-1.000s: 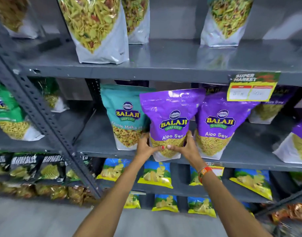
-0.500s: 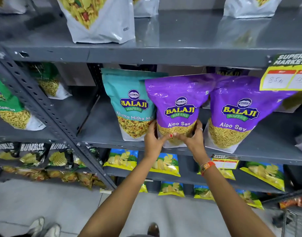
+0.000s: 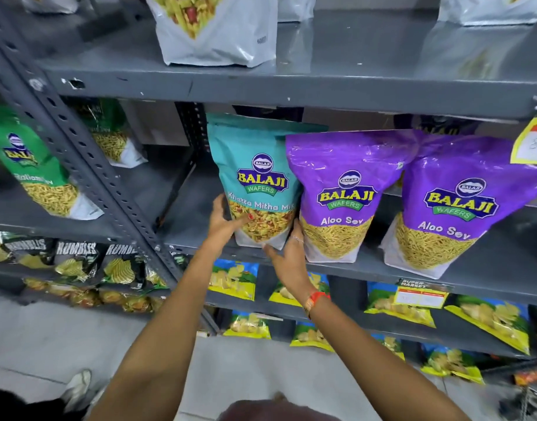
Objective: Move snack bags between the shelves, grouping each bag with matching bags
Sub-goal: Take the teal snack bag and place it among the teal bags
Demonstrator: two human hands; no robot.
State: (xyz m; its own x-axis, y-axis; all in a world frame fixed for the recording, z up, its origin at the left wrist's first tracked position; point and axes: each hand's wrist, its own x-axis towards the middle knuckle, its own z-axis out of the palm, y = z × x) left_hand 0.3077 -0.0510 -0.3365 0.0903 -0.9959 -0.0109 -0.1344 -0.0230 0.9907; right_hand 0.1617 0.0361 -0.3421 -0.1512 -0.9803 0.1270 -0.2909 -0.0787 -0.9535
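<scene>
Shelving: grey metal rack, several tiers, and all the action is on the middle shelf.
Landmark: the teal bag, "Khatta Mitha Mix", upright at the front lip of that middle shelf, tucked at the left end of the row.
Neighbours: 2 purple bags, "Aloo Sev" — the first purple bag is just right of the teal bag and overlaps its right edge; the second purple bag stands right of that one. They match each other, so the teal one looks like the odd one out.
Further off: green bags well left of the teal bag beyond the upright post; white bags on the tier above it.
Left hand: left hand on the teal bag's lower left side, thumb across the front — curled onto it.
Right hand: right hand cupping the bag's lower right corner, fingers wrapped behind the edge.
Grip: both hands closed on the teal bag, low down.
Handling: a soft, glossy pouch, probably slick and fairly light, contents loose and crushable — best taken at the base with both palms, squeezing gently, and lifted clear of the purple bag leaning on it.
</scene>
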